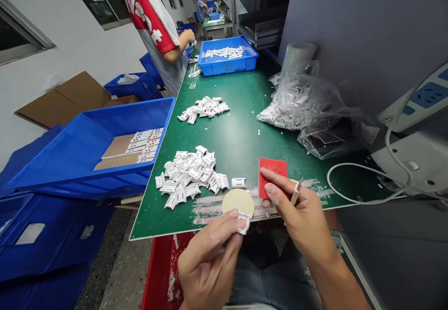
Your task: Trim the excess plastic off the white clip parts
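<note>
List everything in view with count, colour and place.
Dark green workbench: one, green, centre.
White plastic parts: many, white, heaps on bench.
Small blue crate: one, blue, far bench end.
Large blue crate: one, blue, left of bench.
Clear plastic bag: one, transparent, bench right.
Red square pad: one, red, bench front.
Round beige disc: one, beige, bench front.
Co-worker: one, red-white shirt, far left.
Left hand: one, holding white part.
Right hand: one, on red pad.
</note>
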Demonstrator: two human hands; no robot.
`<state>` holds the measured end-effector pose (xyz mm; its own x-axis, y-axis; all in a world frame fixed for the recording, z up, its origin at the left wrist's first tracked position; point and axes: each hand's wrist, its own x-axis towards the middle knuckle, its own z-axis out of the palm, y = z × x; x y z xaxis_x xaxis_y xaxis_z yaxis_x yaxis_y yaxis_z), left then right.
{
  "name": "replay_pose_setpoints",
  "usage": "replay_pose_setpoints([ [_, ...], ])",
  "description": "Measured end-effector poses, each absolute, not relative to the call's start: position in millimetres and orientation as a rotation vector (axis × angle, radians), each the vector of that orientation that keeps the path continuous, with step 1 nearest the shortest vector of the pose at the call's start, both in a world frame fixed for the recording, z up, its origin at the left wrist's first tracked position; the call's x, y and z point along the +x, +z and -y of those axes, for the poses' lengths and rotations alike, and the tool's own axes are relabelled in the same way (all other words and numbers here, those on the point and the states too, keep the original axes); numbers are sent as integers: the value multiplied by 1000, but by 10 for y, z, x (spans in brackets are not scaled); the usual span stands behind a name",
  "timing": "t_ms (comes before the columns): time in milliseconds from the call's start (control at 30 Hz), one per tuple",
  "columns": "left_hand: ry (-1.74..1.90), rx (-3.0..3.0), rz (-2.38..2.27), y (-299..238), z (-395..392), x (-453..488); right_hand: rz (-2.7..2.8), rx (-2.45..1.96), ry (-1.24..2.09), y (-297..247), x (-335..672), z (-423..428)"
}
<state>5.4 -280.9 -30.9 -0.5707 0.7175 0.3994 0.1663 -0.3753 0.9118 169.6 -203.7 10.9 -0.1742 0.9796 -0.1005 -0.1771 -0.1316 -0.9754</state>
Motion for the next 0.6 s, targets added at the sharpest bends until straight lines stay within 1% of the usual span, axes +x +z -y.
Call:
replay_pose_setpoints([
  [67,2023,1035,-1417,-277,2833,107,1148,-1077,1494,151,1698,2006],
  [167,2016,996,-1414,-204,2848,199,1172,-1083,1491,203,1700,1959],
  [300,2113,932,-1498,-54,2803,348,1193,-1073,1530,246,1695,1909],
  [400,2115,936,-1393,32,2734,336,1129,-1104,1492,243,1705,1875],
  [500,1970,879,-1147,56,2650,181,1012,-1127,1455,227,1735,1904],
  [600,1644,569,-878,48,2591,32,967,-1083,1537,234,1787,2033],
])
